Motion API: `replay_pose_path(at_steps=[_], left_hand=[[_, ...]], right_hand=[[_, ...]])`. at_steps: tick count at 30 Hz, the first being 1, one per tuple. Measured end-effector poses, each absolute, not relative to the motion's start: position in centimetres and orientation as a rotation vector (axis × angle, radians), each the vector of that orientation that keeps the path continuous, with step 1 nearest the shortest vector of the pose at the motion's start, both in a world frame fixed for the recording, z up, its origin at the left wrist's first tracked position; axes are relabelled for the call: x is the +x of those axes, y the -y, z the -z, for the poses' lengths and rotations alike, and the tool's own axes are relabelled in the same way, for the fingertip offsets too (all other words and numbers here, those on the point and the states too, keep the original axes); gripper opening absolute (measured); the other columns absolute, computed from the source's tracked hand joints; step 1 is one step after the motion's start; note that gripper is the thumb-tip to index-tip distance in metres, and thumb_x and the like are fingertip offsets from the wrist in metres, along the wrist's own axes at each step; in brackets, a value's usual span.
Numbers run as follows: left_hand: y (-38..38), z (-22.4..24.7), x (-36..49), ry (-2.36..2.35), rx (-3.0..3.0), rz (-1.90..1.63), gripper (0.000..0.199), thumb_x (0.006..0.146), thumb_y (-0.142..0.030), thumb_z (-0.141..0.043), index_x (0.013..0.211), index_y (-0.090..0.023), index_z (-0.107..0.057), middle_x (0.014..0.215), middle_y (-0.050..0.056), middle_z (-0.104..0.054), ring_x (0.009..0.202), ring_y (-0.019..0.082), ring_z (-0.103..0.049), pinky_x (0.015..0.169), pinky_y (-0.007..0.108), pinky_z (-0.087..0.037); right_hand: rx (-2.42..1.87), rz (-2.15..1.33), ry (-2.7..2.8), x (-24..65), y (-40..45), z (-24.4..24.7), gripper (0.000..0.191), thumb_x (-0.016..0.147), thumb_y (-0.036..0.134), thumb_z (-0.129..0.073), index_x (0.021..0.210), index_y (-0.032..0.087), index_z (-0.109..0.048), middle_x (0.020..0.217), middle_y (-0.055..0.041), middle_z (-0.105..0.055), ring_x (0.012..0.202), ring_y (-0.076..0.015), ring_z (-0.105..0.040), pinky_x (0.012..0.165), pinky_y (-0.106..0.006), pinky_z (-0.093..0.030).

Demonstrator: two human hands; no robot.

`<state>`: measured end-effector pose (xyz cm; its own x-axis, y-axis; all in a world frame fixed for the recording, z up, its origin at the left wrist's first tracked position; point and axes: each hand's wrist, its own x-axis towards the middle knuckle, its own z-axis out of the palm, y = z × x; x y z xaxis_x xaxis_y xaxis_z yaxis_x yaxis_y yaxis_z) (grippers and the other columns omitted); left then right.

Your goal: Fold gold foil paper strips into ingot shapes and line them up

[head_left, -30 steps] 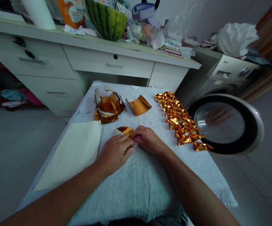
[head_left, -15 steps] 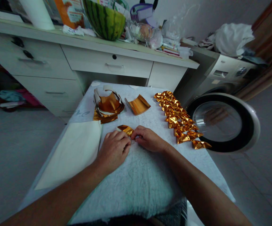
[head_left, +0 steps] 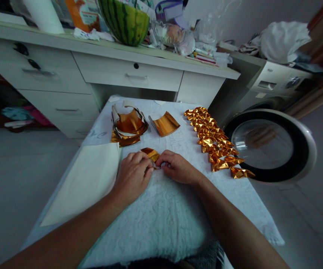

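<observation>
A small sheet of gold foil paper lies partly folded on the cloth-covered table, between my two hands. My left hand is closed on its left side, with the fingers curled over the near edge. From the right, my right hand pinches the other end between thumb and forefinger. The fingers hide much of the paper. Beyond it lie a curved stack of gold foil sheets and a curled bundle of gold and white paper. Rows of folded gold foil pieces stand to the right.
A cream paper sheet lies at the table's left. Behind is a white desk with drawers, bearing a cut watermelon and plastic bags. A washing machine's open round door is close to the table's right edge.
My left hand has shifted slightly left, and more of the gold paper shows between the hands. The right hand keeps its pinch. The view has turned slightly.
</observation>
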<state>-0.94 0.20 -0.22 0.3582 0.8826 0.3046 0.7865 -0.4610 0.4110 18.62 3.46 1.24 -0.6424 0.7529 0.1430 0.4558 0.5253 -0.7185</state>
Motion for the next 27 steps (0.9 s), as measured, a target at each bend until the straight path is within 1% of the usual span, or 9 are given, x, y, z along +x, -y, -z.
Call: replay_pose_path(at_steps=[4,6,10,14,18,20,24,27], left_hand=[[-0.4,0.3,-0.9,-1.518,2.397,-0.717,0.011,0.087,-0.022,-0.054,0.081,-0.020,-0.064,0.097,0.007,-0.060,0.094,0.025,-0.051,0.085,0.043,-0.042],[-0.4,0.3,-0.9,-1.537,2.399,-0.700,0.013,0.088,-0.024,-0.054,0.081,-0.020,-0.064,0.096,0.007,-0.060,0.094,0.025,-0.051,0.085,0.043,-0.042],[-0.6,0.5,-0.8,-1.565,2.427,-0.662,0.013,0.089,-0.023,-0.054,0.082,-0.019,-0.064,0.094,0.006,-0.059,0.091,0.024,-0.052,0.082,0.041,-0.043],[-0.7,0.5,-0.7,-1.596,2.456,-0.598,0.016,0.091,-0.023,-0.051,0.084,-0.018,-0.064,0.094,0.007,-0.059,0.090,0.024,-0.052,0.081,0.039,-0.044],[-0.7,0.4,-0.5,-1.669,2.482,-0.490,0.017,0.093,-0.024,-0.050,0.086,-0.017,-0.064,0.095,0.008,-0.059,0.091,0.024,-0.052,0.082,0.040,-0.044],[-0.8,0.3,-0.4,-1.687,2.494,-0.453,0.015,0.092,-0.024,-0.051,0.086,-0.018,-0.063,0.095,0.008,-0.059,0.091,0.024,-0.052,0.081,0.039,-0.044],[-0.9,0.3,-0.3,-1.705,2.494,-0.408,0.016,0.092,-0.026,-0.052,0.087,-0.017,-0.064,0.095,0.008,-0.059,0.091,0.025,-0.053,0.081,0.039,-0.044],[-0.9,0.1,-0.2,-1.715,2.488,-0.394,0.017,0.093,-0.027,-0.052,0.088,-0.017,-0.065,0.095,0.008,-0.060,0.091,0.025,-0.053,0.081,0.040,-0.044]], right_hand=[[-1.022,-0.885,2.305,18.3,-3.3,-1.2,0.017,0.080,0.005,-0.056,0.086,0.019,-0.063,0.090,-0.0022,-0.058,0.082,-0.0135,-0.054,0.076,-0.027,-0.044],[-1.053,-0.869,2.291,18.1,-3.2,-1.1,0.014,0.081,0.007,-0.057,0.085,0.018,-0.063,0.089,-0.0023,-0.058,0.081,-0.0135,-0.054,0.075,-0.027,-0.044],[-1.092,-0.828,2.294,17.8,-3.2,-0.9,0.017,0.080,0.004,-0.055,0.083,0.018,-0.063,0.088,-0.0030,-0.059,0.081,-0.0140,-0.055,0.075,-0.027,-0.043],[-1.102,-0.783,2.311,17.7,-3.1,-0.9,0.030,0.070,-0.004,-0.048,0.085,0.017,-0.063,0.087,-0.0033,-0.060,0.083,-0.0150,-0.056,0.078,-0.027,-0.043],[-1.123,-0.783,2.282,17.5,-2.9,-0.9,0.035,0.066,-0.005,-0.045,0.090,0.015,-0.061,0.090,-0.0042,-0.062,0.086,-0.0157,-0.056,0.080,-0.028,-0.043],[-1.142,-0.784,2.257,17.4,-2.9,-0.8,0.035,0.068,-0.004,-0.045,0.093,0.015,-0.060,0.091,-0.0042,-0.062,0.086,-0.0154,-0.056,0.080,-0.028,-0.043],[-1.214,-0.780,2.226,17.0,-2.9,-0.8,0.024,0.079,0.001,-0.047,0.093,0.016,-0.060,0.087,-0.0026,-0.061,0.081,-0.0141,-0.055,0.077,-0.027,-0.042],[-1.250,-0.776,2.220,16.8,-2.8,-0.8,0.020,0.079,0.002,-0.052,0.091,0.016,-0.059,0.086,-0.0020,-0.061,0.080,-0.0137,-0.054,0.077,-0.027,-0.042]])
